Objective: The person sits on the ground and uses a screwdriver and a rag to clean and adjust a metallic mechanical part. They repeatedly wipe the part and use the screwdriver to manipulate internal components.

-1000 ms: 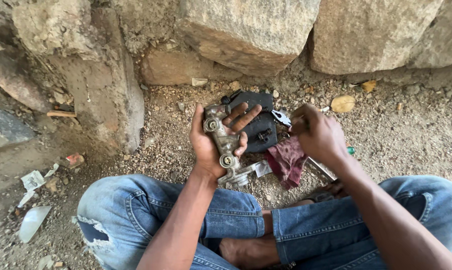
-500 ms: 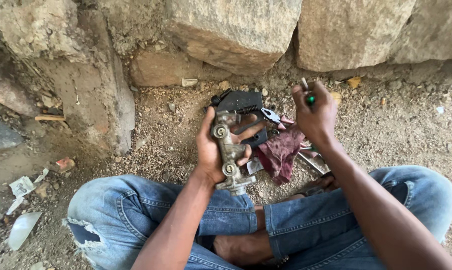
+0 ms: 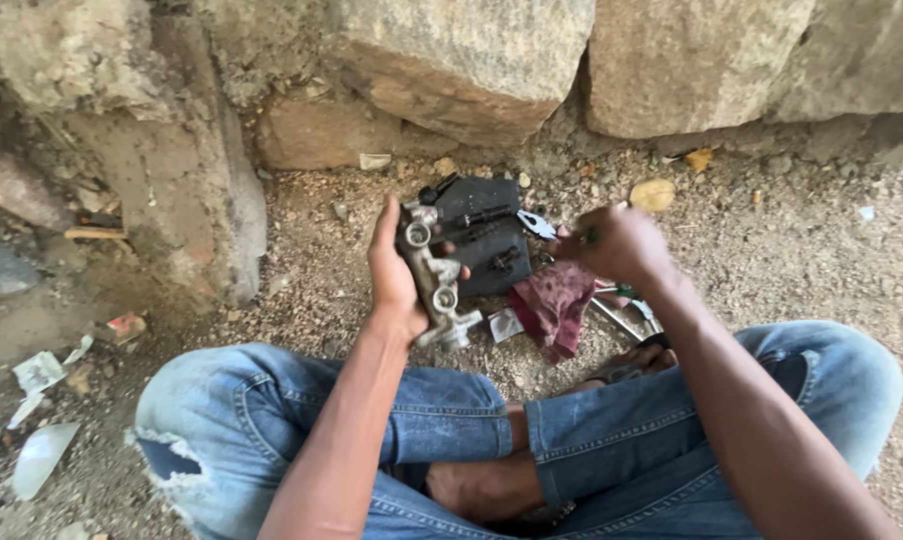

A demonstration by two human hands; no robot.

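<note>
My left hand [image 3: 390, 275] grips a grey cast-metal part [image 3: 434, 280] with round bores, held upright above the ground. My right hand [image 3: 612, 245] is blurred, its fingers curled just right of the part; whether something small sits in it is unclear. Between the hands a black pouch [image 3: 487, 240] with dark tools lies on the dirt, and silver pliers [image 3: 537, 224] rest at its right edge. A dark red rag [image 3: 557, 305] lies under my right hand. I sit cross-legged in torn blue jeans [image 3: 272, 420].
Large rough stones [image 3: 472, 60] form a wall right behind the pouch. A stone block [image 3: 172, 180] stands at the left. Long metal tools [image 3: 622, 318] lie beside the rag. Scraps of paper and plastic [image 3: 42, 370] litter the gravel on the left.
My right hand has dropped from a raised position, where it held a green-tipped thing, to just above the rag. My left hand has kept hold of the metal part.
</note>
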